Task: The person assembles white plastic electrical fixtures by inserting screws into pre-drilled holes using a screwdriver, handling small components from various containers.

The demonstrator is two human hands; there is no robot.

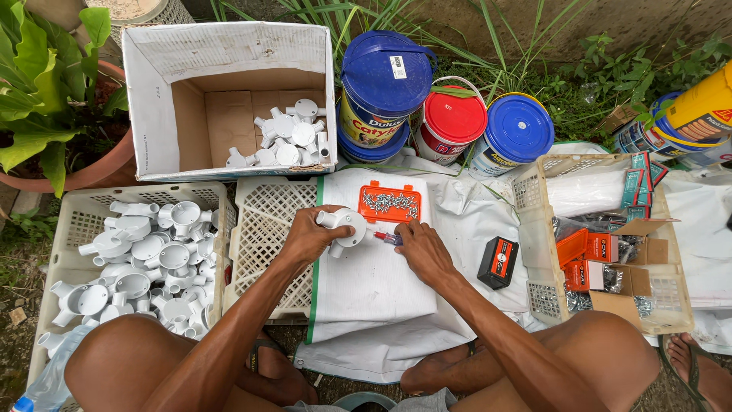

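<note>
1. Bare knees and thighs of the person fill the bottom edge, a sandalled foot [268,365] between them at about 6 o'clock.
2. Spread under the hands is a white sack cloth [366,282], laid partly over an upturned white lattice crate [263,229].
3. At 10 o'clock from the hands stands an open cardboard box [229,99] with a small heap of white conduit fittings in its right corner.
4. At 9 o'clock a white plastic basket [72,221] is heaped with more of the same round white junction boxes.
5. At 3 o'clock a second basket [534,198] holds small orange cartons, loose screws and a white roll.
6. At 12 to 1 o'clock stand three paint tubs, two with blue lids [385,72] and one with a red lid [454,114].
7. The left hand [309,236] has its fingers wrapped shut around a white junction box [347,229], held above the cloth just below the orange tray.
8. The right hand [423,248] has its fingers pinched closed on a small screwdriver [387,238], whose tip touches the side of the junction box.
9. An orange tray of screws [390,203] lies at 12 o'clock, just beyond both hands.
10. A black and orange case [498,262] lies on the cloth at 3 o'clock, near the right hand.
</note>
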